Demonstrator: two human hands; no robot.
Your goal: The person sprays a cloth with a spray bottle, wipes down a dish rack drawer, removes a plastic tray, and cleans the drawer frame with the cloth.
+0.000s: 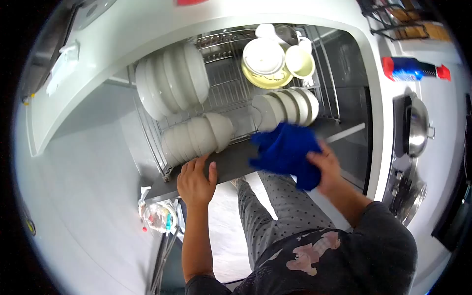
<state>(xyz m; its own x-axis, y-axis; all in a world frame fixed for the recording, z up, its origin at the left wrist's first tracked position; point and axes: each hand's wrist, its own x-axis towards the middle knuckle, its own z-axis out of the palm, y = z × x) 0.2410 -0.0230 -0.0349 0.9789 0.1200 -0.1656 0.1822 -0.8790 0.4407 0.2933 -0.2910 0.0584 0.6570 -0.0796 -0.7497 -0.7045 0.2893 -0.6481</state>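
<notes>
My right hand (325,164) is closed on a crumpled blue cloth (290,150), which hangs over the front of a pulled-out dish drawer. Past the cloth, a row of white bowls (290,105) stands on edge in the wire rack. Fingers stretched out, my left hand (196,182) lies on the dark drawer front (231,160) at its left part. Just beyond those fingertips is another row of white bowls (196,136), tilted on edge. The cloth hides part of the drawer front.
White plates (172,81) stand upright at the rack's back left. Cups (300,61) and a white bowl (264,55) sit on a yellow plate (265,81) at back right. A blue bottle with red ends (413,69) and a steel pan (418,128) lie on the right counter.
</notes>
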